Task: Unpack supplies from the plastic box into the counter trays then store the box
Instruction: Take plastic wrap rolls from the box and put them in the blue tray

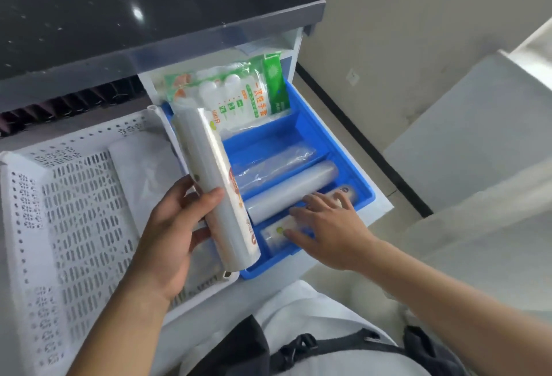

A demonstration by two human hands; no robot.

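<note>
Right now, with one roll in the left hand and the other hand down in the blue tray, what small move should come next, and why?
Probably lower the roll from the left hand into the blue tray. The left grip is closed around it above the tray's near edge, while the right hand rests flat on a printed roll in the front compartment, seemingly seating it. Similar rolls already lie in the tray.
</note>
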